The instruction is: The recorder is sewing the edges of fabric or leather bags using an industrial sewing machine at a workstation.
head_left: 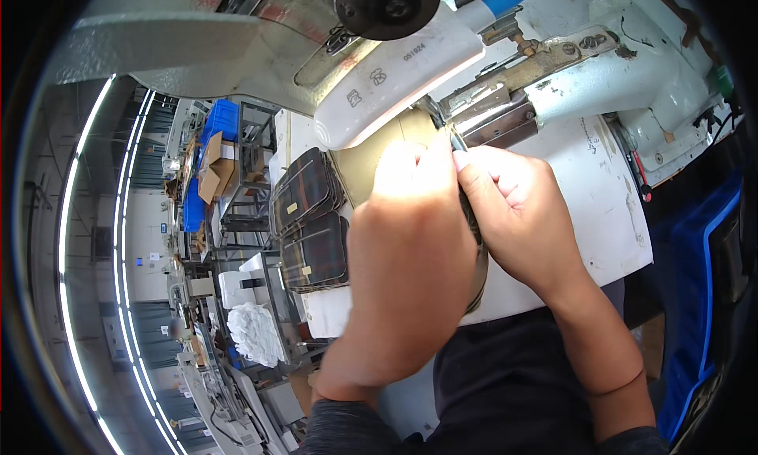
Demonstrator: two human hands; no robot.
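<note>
My left hand [410,254] and my right hand [517,218] meet beside the working end of a white sewing machine [403,84]. Both are closed, pinching a plaid fabric piece [477,291] with a tan edge; most of it is hidden under my left hand. The fingertips of my left hand are washed out by the lamp's glare. My right thumb presses against the bent forefinger close to the machine's metal arm [497,123]. A flat tan sheet [367,163] lies beyond my left hand, under the machine head.
Two stacks of dark plaid panels, a farther stack [304,190] and a nearer stack [316,254], lie on the white table [608,250] to the left. Farther left are a metal rack [253,171], blue bins [219,121] and a white bundle [255,333]. Blue cloth [695,289] hangs at right.
</note>
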